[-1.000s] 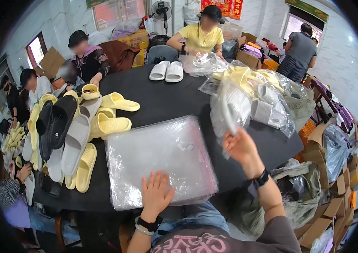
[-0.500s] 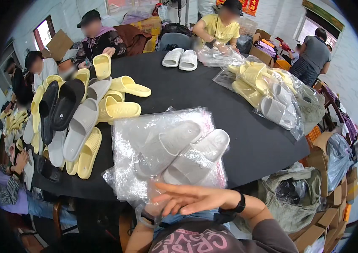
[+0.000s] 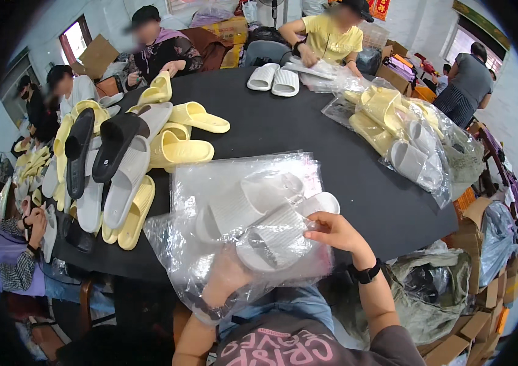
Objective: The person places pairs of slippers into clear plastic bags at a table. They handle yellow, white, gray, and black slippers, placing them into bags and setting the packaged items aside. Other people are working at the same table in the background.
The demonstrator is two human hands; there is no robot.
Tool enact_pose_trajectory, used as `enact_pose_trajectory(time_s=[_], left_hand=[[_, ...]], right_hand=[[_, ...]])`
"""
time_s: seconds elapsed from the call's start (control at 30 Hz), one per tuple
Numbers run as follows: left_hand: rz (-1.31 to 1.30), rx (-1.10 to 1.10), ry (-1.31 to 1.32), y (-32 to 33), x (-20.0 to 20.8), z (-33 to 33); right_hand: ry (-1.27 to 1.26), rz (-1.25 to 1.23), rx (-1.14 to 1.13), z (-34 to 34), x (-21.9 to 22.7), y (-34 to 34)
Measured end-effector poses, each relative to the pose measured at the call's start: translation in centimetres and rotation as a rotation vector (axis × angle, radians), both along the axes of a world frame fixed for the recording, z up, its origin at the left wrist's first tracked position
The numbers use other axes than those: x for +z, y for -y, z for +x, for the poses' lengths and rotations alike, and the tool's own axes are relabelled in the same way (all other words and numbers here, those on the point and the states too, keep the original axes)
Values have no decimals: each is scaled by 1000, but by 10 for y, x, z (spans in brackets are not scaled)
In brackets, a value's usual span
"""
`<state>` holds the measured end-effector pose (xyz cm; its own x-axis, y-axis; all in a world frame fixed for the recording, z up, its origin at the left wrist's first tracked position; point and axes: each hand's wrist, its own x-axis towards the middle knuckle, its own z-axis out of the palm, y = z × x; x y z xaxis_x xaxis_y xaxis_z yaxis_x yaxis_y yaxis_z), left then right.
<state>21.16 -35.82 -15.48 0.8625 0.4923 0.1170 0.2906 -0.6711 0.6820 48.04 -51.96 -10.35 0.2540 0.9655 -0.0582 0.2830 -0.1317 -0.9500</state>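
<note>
- A stack of flat, clear plastic bags point(image 3: 188, 177) lies on the black-topped table point(image 3: 387, 226) and serves as the landmark here.
- Two pale grey, ribbed slide slippers point(image 3: 237, 204) lie side by side on the stack, slanting, within or beneath a loose, crinkled clear plastic bag point(image 3: 167, 244); the film's shine hides which.
- The left hand point(image 3: 228, 268) is at the stack's near edge, seen through the loose bag's film, beside the nearer slipper; its fingers are hidden, so I cannot tell whether it grips.
- The right hand point(image 3: 341, 235) is at the stack's right side, thumb and fingers bent at the nearer slipper's right edge; whether they pinch film or slipper, I cannot tell.
- Left of the stack sits a heap of yellow, grey and black slippers point(image 3: 127, 177).
- Beyond the stack stands a white slipper pair point(image 3: 274, 79), near a person in a yellow shirt point(image 3: 332, 39).
- Right of and beyond the stack lie bagged yellow and grey slippers point(image 3: 387, 119).
</note>
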Motion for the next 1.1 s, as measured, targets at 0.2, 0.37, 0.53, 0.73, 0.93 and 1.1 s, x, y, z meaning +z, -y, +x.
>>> enact_pose_trajectory(time_s=[0.2,0.37,0.53,0.73,0.93,1.1], left_hand=[[-287,70,201,-26,1,-8],[299,191,65,-27,-4,-12],[797,301,-122,-10,-9,-43],[506,458,-274,-22,-12,-91],[504,496,-261,-15,-13,-92],[565,526,-240,-11,-14,-94]], right_hand=[[-515,403,-407,-48,-4,-4],[-384,542,-522,-83,-7,-7],[-285,481,-319,-86,-18,-1],[-882,470,-339,-46,-3,23],[-999,256,-71,-20,4,17],[-699,488,-130,-7,45,-15]])
